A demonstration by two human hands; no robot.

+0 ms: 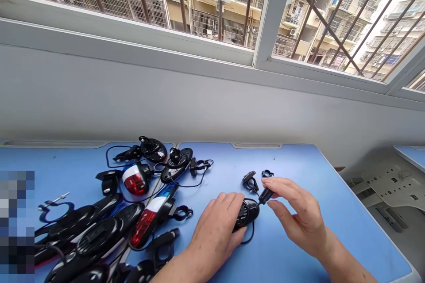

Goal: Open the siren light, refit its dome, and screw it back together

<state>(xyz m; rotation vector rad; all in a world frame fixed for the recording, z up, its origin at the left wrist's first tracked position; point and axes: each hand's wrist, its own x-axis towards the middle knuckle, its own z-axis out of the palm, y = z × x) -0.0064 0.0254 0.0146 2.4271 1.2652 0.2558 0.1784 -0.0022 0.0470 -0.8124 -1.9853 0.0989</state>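
Observation:
My left hand (217, 225) is wrapped over a black oval device (249, 212) with a grille, holding it on the blue table (299, 159). Between the thumb and fingers of my right hand (297, 214) is a screwdriver with a short black handle (266, 195). Its thin shaft points down-left and meets the device's upper right end. A black cable (249, 235) loops below the device. Just behind it lie a black clamp piece (250, 181) and a small black ring clamp (267, 173).
Several black devices, some with red, white and blue lenses (146, 223), are piled on the left with cables and clamps. A wall (199, 101) and barred windows rise behind the table. Another table (411, 157) stands at the right.

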